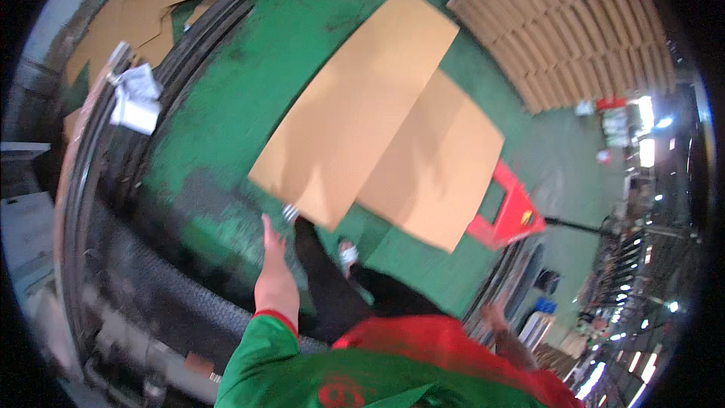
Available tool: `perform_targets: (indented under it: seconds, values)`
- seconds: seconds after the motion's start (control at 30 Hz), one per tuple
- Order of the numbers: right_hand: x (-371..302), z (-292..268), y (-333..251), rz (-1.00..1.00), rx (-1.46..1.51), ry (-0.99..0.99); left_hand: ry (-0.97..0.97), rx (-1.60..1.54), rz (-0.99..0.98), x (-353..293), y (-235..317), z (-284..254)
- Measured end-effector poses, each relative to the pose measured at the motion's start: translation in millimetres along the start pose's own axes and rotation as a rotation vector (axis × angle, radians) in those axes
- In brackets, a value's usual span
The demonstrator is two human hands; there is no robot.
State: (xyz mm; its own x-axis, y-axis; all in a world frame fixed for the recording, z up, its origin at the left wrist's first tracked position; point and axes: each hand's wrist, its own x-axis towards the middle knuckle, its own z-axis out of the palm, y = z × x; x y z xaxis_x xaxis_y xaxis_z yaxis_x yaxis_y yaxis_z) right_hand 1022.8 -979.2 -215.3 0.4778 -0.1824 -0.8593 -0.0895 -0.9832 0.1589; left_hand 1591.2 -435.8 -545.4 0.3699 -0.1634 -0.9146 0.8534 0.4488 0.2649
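Observation:
Two flat cardboard sheets lie ahead of me over the green floor. The left cardboard sheet (347,106) overlaps the right cardboard sheet (445,162). My left hand (274,245) hangs at my left side, near the close corner of the left sheet but apart from it. Its fingers are stretched out and it holds nothing. Off to my right, my right hand (495,317) hangs low beside my body, away from the sheets. Motion smears its fingers, so their pose is unclear.
A red pallet jack (513,215) stands at the right sheet's edge. Tall stacks of cardboard (566,26) rise at far right. Along the left runs a dark metal frame (83,181) with a white paper bundle (138,98) on it. More cardboard pieces (143,11) lie far left.

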Motion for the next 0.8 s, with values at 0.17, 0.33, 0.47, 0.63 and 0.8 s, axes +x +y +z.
perform_targets:
  seconds: [0.17, 0.33, 0.47, 0.63, 0.8]
  values:
    - [-66.7, -65.3, -63.1, 0.766, 1.187, -0.398, 0.097, 0.139, -0.137, 135.8, -24.4, 30.7]
    - [-6.1, -160.8, -104.6, 0.281, 0.792, -0.363, -0.017, -0.026, -0.101, 171.1, -43.1, 38.1]
    - [34.6, -199.8, -91.8, 0.584, 1.227, -0.231, -0.010, -0.054, -0.099, 162.4, -34.5, 35.2]
    - [90.7, -229.3, -56.1, 0.577, 1.361, -0.058, -0.046, 0.058, -0.020, 173.3, -32.3, 43.7]
    - [142.6, -240.9, -24.6, 0.469, 1.044, -0.109, 0.033, -0.067, 0.001, 176.0, -54.0, 48.8]
